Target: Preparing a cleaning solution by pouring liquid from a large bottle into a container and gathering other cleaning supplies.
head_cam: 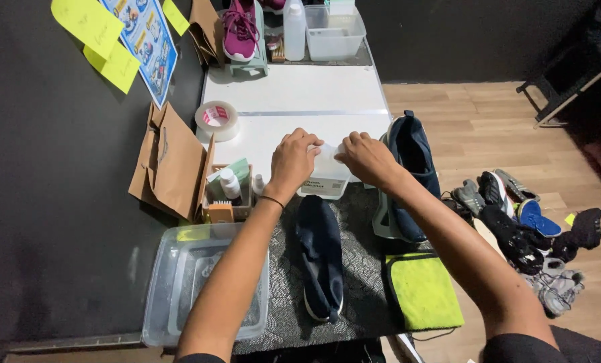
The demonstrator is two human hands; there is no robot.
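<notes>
- A clear plastic tub (179,282) was seen nearest the camera at the left, beside a dark patterned mat (364,232), with a yellow-green cloth (425,292) laid at the mat's right edge.
- A dark navy shoe (321,252) was laid lengthwise on the mat, between the two forearms.
- A second navy shoe (411,168) was propped on a pale stand at the right edge of the table.
- A white plastic bottle (327,173) was held just beyond the first shoe, at the far edge of the mat where the white table (294,91) began.
- The left hand (292,161) was closed around the bottle's left side and top; a thin band was worn at its wrist.
- The right hand (369,158) was closed on the bottle's right side, the two hands close together over it.
- A small box of bottles (230,191) and a brown paper bag (169,161) were stood to the left of the hands.
- A roll of tape (216,119) was laid farther back on the table.
- A pink shoe (238,30), a tall white bottle (294,30) and a clear container (334,33) were set at the far end.
- A heap of shoes (529,228) was left on the wooden floor at the right.
</notes>
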